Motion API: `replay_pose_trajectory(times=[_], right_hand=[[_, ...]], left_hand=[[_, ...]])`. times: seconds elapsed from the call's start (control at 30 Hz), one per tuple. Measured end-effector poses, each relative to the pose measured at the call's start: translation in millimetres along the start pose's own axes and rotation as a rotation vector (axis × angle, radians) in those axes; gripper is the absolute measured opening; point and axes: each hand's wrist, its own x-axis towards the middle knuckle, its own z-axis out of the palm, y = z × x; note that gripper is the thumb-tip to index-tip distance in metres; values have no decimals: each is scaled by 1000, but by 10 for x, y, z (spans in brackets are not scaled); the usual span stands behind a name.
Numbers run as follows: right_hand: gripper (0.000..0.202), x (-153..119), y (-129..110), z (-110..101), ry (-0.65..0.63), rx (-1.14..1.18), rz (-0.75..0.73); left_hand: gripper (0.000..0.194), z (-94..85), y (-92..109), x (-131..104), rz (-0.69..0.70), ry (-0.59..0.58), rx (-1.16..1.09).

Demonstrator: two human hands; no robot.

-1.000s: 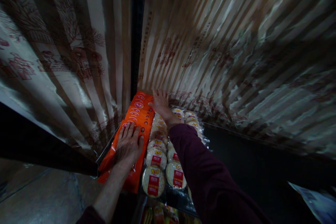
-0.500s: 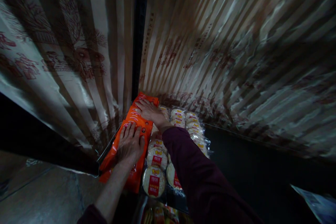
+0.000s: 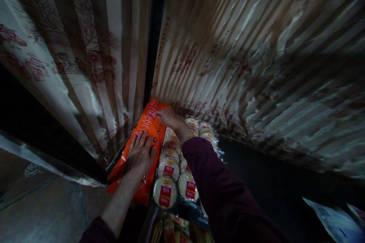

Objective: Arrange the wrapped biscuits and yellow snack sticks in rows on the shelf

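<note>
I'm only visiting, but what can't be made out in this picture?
All in the head view:
Orange packaging: some print is hidden under the left hand.
Right hand: fingertips curled and dim; whether they grip is unclear.
Wrapped crackers: some lie behind the right sleeve.
Pale packet, lower right: blurred, cut off by the bottom edge.

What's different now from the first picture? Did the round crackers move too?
The right hand moved left across the orange packaging, then drew back toward its right edge; spread out at first, it now looks curled. Whether it pinches anything, I can't tell. The left hand stayed flat on the orange packaging, and the round crackers kept their rows.
</note>
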Motion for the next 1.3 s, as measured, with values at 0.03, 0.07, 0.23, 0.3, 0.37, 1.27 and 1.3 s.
replay_pose_trajectory(times=[0.03,0.07,0.23,0.3,0.37,1.27,1.3], right_hand=[[31,1,-6,8,-14,9,-10],[29,2,-13,15,-31,18,-17],[26,-1,-52,48,-24,101,95],[26,-11,-65,59,-2,125,166],[27,-21,-81,68,10,102,240],[27,-284,-267,-63,15,-113,167],[28,-285,-277,-52,30,-126,192]], left_hand=[[41,-8,-6,-3,3,-3,0],[40,-16,-13,-5,6,-6,0],[42,-50,-47,-9,22,-20,5],[44,-56,-57,-6,22,-34,2],[45,-60,-59,-3,15,-56,-4],[44,-55,-28,-1,-28,-114,-21],[44,-63,-29,1,-28,-113,-22]])
